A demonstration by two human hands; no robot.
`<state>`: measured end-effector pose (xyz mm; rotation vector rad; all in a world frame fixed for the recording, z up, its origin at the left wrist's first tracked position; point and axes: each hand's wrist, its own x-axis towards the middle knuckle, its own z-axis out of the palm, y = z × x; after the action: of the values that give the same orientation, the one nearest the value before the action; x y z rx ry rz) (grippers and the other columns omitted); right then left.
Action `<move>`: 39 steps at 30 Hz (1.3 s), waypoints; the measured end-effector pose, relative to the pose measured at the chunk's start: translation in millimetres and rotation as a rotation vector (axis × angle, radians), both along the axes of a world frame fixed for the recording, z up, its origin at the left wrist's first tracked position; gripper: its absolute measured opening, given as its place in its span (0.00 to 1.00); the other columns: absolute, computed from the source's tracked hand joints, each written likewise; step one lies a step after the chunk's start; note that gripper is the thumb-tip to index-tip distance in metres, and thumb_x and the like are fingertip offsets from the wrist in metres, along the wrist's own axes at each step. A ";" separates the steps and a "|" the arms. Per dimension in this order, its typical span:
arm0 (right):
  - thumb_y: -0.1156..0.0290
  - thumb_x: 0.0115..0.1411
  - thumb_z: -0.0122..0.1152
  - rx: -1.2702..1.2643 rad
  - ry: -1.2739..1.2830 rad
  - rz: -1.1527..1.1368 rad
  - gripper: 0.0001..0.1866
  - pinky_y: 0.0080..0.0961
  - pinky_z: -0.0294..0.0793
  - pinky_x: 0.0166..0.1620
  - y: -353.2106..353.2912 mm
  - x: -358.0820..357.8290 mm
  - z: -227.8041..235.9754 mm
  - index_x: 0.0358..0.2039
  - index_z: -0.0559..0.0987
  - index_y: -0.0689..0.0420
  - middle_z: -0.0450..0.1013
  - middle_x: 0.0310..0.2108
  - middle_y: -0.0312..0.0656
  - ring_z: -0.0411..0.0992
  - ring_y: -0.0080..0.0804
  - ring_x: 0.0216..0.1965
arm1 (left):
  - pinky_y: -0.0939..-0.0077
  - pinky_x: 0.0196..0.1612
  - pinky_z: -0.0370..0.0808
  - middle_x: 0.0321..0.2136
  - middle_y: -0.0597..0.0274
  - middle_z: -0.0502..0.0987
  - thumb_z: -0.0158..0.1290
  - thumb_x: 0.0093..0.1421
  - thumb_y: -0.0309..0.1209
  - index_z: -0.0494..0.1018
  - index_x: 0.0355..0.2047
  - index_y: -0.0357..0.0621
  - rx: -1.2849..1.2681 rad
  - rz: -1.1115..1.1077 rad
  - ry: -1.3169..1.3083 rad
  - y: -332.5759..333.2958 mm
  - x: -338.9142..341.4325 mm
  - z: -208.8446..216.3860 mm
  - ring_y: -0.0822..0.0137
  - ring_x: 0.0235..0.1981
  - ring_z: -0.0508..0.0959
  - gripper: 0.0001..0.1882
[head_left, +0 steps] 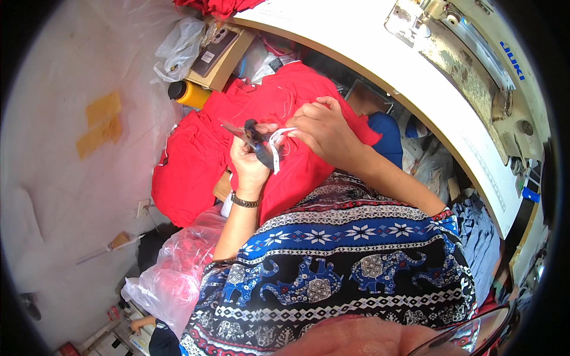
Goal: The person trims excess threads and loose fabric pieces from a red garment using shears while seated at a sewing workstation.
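The cloth (300,89) lies in the middle, the left hand (248,169) and right hand (323,127) over it. The scissors (263,154) are in the left hand; the strip (275,148) hangs between both hands. At far left, a phone (215,53) lies on a box (230,66), a bag (180,48) to its left and a bottle (193,94) on its near side. The surface (368,29) runs along the far right, carrying the sewing machine (522,110). Plastic wrap (163,291) sits near left.

The cloth (187,166) is red, the strip (274,145) white, the garment (356,302) black with blue elephants.
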<state>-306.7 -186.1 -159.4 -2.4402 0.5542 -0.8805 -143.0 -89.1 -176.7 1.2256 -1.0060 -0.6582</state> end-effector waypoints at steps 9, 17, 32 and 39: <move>0.66 0.58 0.55 0.012 0.012 0.025 0.07 0.41 0.57 0.51 -1.0 0.2 1.9 0.36 0.79 0.50 0.72 0.32 0.35 0.70 0.32 0.39 | 0.78 0.36 0.75 0.31 0.59 0.79 0.64 0.49 0.20 0.70 0.35 0.38 -0.002 -0.005 -0.110 -2.6 -1.6 8.0 0.72 0.33 0.78 0.15; 0.67 0.58 0.54 -0.052 0.072 0.070 0.07 0.40 0.58 0.50 -8.3 1.1 2.0 0.34 0.79 0.50 0.72 0.31 0.33 0.70 0.30 0.39 | 0.75 0.38 0.76 0.29 0.57 0.79 0.63 0.49 0.18 0.68 0.32 0.40 -0.024 -0.005 -0.239 -5.4 -1.1 7.1 0.68 0.33 0.79 0.15; 0.73 0.49 0.67 0.439 -0.211 0.102 0.17 0.33 0.66 0.52 -14.1 -21.6 10.7 0.40 0.75 0.56 0.70 0.48 0.45 0.69 0.40 0.50 | 0.78 0.40 0.72 0.33 0.57 0.74 0.56 0.53 0.14 0.62 0.38 0.42 0.031 0.046 -0.095 -10.6 13.7 20.2 0.71 0.35 0.74 0.17; 0.72 0.50 0.65 0.373 -0.200 0.033 0.09 0.33 0.70 0.47 -11.7 -20.6 -13.2 0.31 0.78 0.61 0.72 0.42 0.47 0.72 0.42 0.43 | 0.79 0.40 0.71 0.33 0.58 0.73 0.57 0.53 0.14 0.64 0.39 0.43 0.019 0.027 0.044 -12.4 11.2 16.7 0.71 0.35 0.74 0.18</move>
<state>-327.3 -197.8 -172.6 -1.9963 0.5472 -0.9036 -131.8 -101.6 -160.1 1.2338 -0.9470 -0.6721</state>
